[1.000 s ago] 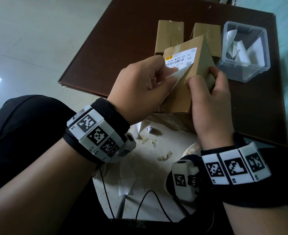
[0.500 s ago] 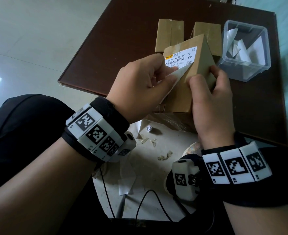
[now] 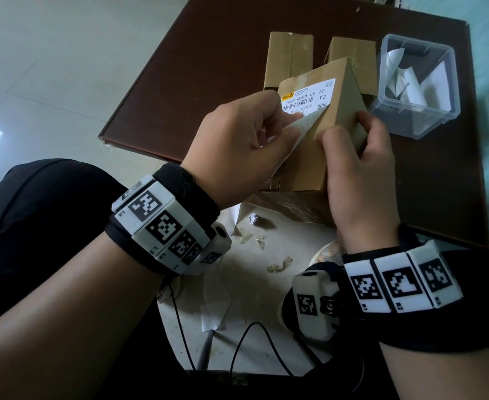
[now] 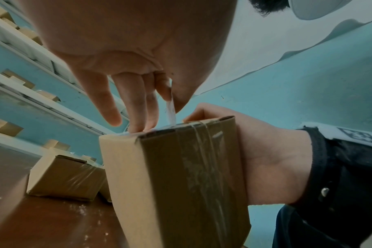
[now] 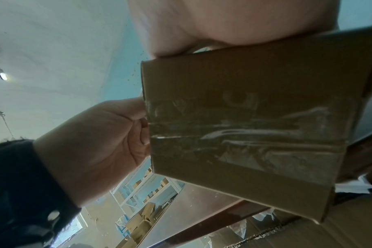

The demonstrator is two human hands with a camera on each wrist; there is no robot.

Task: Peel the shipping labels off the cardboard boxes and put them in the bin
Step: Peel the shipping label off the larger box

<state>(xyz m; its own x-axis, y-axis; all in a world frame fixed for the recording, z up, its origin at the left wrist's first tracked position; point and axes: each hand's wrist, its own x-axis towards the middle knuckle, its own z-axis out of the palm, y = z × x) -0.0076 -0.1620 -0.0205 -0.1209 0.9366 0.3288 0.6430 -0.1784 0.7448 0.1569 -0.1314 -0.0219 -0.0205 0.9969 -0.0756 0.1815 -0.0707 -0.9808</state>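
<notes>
Surface: dark brown table (image 3: 208, 82) on a pale tiled floor; light blue walls and white shelving with small cartons show in the left wrist view.
Held box: cardboard box (image 3: 304, 166) tilted up near the table's front edge, between both hands; its taped end (image 4: 193, 181) faces the wrist cameras.
Shipping label: white label (image 3: 309, 96) on the box's upper face, far part with barcode and "Y2" stuck flat, near part lifted off the cardboard and curled back, blank underside showing.
Left hand: left hand (image 3: 237, 148) pinches the lifted label flap between thumb and index finger; the left wrist view shows the strip (image 4: 170, 109) caught there, the middle and ring fingertips (image 4: 138, 122) together and touching the box's top edge, the little finger apart from them.
Right hand: right hand (image 3: 358, 180) grips the box's right side, thumb pressed on the front face just beside the peeled flap, fingers wrapped round the far edge; their tips are hidden.
Bin: clear plastic bin (image 3: 393, 122) at the table's far right, just beside the held box, with several peeled white labels (image 3: 410, 82) inside.
Other boxes: two cardboard boxes (image 3: 289, 59) behind the held one, taped, no label visible on their facing sides.
Floor: scraps of paper and tape (image 3: 278, 264) lie between the person's knees.
</notes>
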